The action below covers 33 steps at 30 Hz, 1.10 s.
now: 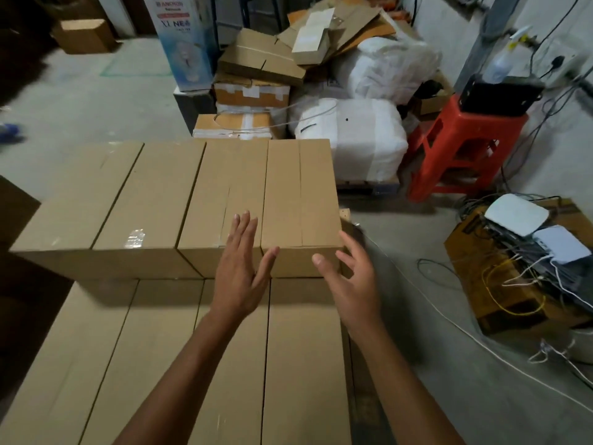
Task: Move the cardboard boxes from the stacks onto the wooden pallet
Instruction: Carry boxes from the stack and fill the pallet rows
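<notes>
Filling the near half of the view, a lower layer of cardboard boxes (301,364) lies side by side. On its far part stands an upper row (144,200) of four more boxes, pressed together. Beyond them white sacks (353,139) sit on the floor, with a red stool (462,149) just beside them. The rightmost box (301,194) of the upper row lies between both hands. The left hand (240,271) is flat over the seam on that box's left, its fingers (247,226) straight and released. The right hand (353,277) is at the box's near right corner, spread and loosely bent, grasping nothing.
</notes>
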### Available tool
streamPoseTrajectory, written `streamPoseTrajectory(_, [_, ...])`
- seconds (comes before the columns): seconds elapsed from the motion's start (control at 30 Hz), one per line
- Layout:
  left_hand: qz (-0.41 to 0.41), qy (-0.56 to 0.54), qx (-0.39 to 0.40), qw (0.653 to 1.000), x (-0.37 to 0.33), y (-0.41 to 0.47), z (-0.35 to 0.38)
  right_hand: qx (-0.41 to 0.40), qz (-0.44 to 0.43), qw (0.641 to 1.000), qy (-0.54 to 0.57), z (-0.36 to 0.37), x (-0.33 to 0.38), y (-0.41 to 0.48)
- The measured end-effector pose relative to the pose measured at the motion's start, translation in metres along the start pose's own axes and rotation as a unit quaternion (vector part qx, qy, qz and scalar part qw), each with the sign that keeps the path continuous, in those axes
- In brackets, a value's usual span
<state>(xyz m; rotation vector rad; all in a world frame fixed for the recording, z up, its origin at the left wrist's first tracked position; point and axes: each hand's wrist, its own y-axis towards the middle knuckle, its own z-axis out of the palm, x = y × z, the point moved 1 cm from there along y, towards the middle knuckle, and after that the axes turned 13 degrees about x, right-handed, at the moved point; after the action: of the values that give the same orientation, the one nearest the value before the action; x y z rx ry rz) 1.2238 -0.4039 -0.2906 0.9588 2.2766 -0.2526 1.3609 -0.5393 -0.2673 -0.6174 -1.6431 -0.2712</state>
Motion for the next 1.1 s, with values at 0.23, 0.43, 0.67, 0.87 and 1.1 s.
streamPoseTrajectory(0.23, [-0.055,-0.026,-0.053,0.997,-0.001,-0.161,-0.051,0.079,-0.046,0.996,0.003,0.046,0.018,-0.124])
streamPoseTrajectory(0.43, [-0.122,-0.008,-0.086,0.989,0.032,-0.271,-0.093,0.187,-0.089,0.977,-0.041,0.123,0.032,-0.167])
streamPoseTrajectory(0.67, [-0.196,-0.01,-0.181,0.964,0.092,-0.386,-0.168,0.286,-0.142,0.945,-0.068,0.244,0.042,-0.226])
streamPoseTrajectory(0.87, [-0.239,-0.032,-0.237,0.941,0.164,-0.485,-0.245,0.334,-0.142,0.93,-0.055,0.388,0.05,-0.292])
streamPoseTrajectory(1.1, [-0.261,0.001,-0.3,0.918,0.23,-0.586,-0.334,0.407,-0.165,0.898,-0.04,0.532,0.076,-0.353])
